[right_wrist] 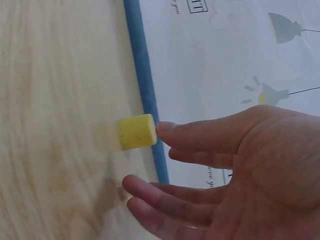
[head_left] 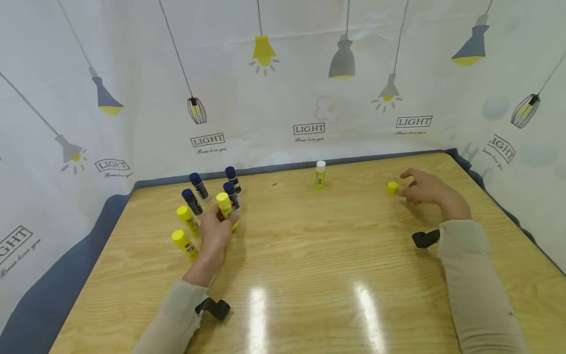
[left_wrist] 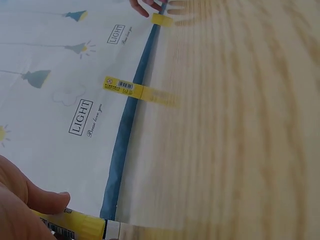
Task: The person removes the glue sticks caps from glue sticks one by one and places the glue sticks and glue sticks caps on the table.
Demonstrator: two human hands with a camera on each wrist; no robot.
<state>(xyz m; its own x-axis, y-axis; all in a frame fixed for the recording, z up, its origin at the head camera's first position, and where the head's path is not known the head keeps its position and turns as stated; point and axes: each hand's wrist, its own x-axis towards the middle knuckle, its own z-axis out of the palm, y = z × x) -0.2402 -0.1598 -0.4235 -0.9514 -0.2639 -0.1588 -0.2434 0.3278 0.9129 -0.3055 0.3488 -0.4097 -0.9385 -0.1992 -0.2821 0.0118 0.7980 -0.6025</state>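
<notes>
My left hand (head_left: pixel 215 231) grips a yellow glue stick (head_left: pixel 224 202) by its body, its yellow cap upward. That same glue stick (left_wrist: pixel 87 226) lies along the bottom of the left wrist view, the thumb against it. Across the table, my right hand (head_left: pixel 426 191) hovers with fingers spread and relaxed beside a small yellow cap (head_left: pixel 392 187). In the right wrist view the cap (right_wrist: pixel 137 132) stands on the wood just off the thumb tip, and nothing is held. Between the hands, an uncapped glue stick (head_left: pixel 320 176) with a white top stands upright near the back edge.
Two more yellow glue sticks (head_left: pixel 184 244) stand left of my left hand. Several dark-blue-capped glue sticks (head_left: pixel 199 187) are grouped behind them. A printed cloth (head_left: pixel 283 98) with lamp drawings hangs along the back of the wooden table (head_left: pixel 309 255).
</notes>
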